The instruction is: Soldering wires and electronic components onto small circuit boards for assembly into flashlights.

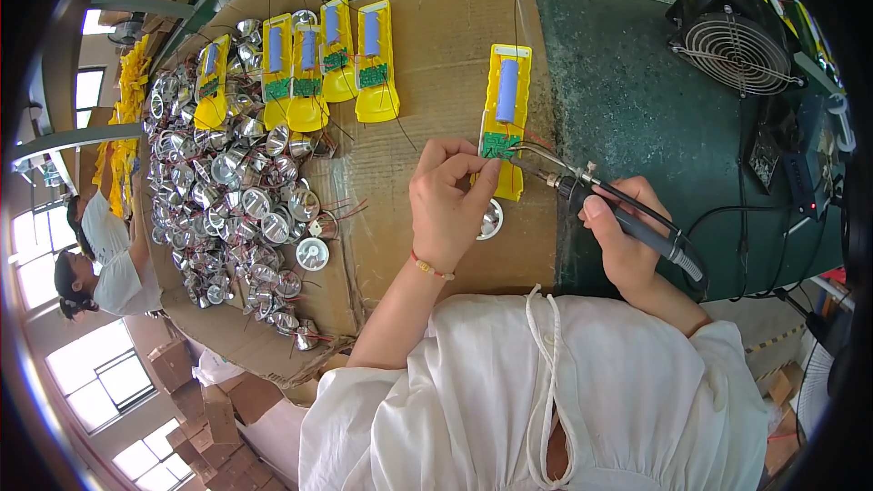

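Note:
A yellow plastic housing (509,184) lies on the cardboard in front of me, with a blue cylindrical battery (507,91) and a green circuit board (497,145) in it. My left hand (450,200) is closed in a pinch at the board's lower left; what its fingertips hold is too small to make out. A shiny reflector cup (491,220) sits partly hidden beside that hand. In my right hand (627,241) is a soldering iron (641,229), gripped by its handle, its tip pointing at the board. A thin metal tube runs along the iron to the board.
Many reflector cups with wires (259,205) fill a cardboard box at left. Several yellow housings (374,64) lie at its far edge. A black fan (732,50) stands far right, near a dark box with a red light (805,186). Cables cross the green mat (627,64). Other people (114,255) sit far left.

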A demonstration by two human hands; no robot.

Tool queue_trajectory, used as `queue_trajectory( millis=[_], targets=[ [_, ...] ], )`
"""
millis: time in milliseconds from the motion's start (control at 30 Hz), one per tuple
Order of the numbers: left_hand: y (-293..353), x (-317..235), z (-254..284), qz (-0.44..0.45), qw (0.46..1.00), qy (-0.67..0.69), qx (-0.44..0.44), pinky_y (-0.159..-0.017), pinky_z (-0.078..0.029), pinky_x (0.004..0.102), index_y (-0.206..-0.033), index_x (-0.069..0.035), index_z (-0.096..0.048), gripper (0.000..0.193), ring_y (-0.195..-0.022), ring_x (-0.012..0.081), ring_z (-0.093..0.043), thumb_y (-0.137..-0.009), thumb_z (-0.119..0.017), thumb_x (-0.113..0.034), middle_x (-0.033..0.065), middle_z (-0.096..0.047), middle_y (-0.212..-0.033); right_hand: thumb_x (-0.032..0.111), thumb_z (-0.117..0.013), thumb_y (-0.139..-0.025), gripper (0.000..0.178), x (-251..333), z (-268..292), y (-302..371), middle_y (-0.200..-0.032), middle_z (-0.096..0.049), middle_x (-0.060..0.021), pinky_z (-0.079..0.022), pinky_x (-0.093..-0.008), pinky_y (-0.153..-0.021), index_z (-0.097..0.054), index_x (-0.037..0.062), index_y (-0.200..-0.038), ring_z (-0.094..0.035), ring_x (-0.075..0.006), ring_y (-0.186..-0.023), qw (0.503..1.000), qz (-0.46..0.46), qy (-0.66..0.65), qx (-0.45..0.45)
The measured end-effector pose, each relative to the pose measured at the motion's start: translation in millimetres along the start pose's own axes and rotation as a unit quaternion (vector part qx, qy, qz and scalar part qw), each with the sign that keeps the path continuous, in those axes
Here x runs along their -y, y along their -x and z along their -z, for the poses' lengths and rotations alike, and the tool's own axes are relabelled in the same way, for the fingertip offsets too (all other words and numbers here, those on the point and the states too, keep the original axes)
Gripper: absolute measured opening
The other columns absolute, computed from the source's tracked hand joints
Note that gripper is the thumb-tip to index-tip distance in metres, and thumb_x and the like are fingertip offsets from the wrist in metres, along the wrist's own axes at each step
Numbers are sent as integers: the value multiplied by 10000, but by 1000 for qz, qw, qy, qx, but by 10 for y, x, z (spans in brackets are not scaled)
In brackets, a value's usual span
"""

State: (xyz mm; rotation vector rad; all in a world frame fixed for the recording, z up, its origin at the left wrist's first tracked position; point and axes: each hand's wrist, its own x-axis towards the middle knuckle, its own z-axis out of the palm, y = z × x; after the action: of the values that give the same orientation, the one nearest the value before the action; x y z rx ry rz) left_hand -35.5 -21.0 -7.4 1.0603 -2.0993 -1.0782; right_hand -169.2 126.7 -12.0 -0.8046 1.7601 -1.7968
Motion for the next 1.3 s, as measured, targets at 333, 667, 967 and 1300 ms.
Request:
queue_trajectory(
  millis=[333,667,967,1300],
  targets=[
    [-4,13,-6,-5,1000,0,-5,-485,-395,238,-746,10,-659,81,-543,98,-480,-730,-698,-59,53,-560,-847,101,-615,-831,172,41,212,50,-791,-573,-95,-490,-231,-575,-507,-20,-888,-590,-128,-651,999,19,39,19],
    [-1,46,-17,30,999,14,-11,-482,-398,231,-735,1,-659,97,-539,87,-489,-716,-712,-78,53,-567,-856,80,-621,-810,153,-77,453,121,-724,-580,-100,-452,-227,-550,-510,-10,-867,-549,-106,-604,1000,4,-14,-17],
    [-163,-27,266,131,979,-78,132,-562,-489,265,-805,0,-655,138,-558,155,-617,-763,-639,-131,89,-642,-641,77,-611,-813,152,-173,650,-27,-758,-562,-89,-464,-228,-571,-508,-12,-880,-564,-113,-630,997,-23,-47,-54],
    [-2657,-302,-646,-29,963,-233,-130,-775,-477,394,-881,-91,-684,368,-898,315,-597,-704,-658,-412,162,-622,-968,84,-683,-766,152,-246,589,-44,-714,-585,-26,-433,-222,-576,-558,21,-822,-523,-62,-633,996,-50,8,-69]
  ],
)
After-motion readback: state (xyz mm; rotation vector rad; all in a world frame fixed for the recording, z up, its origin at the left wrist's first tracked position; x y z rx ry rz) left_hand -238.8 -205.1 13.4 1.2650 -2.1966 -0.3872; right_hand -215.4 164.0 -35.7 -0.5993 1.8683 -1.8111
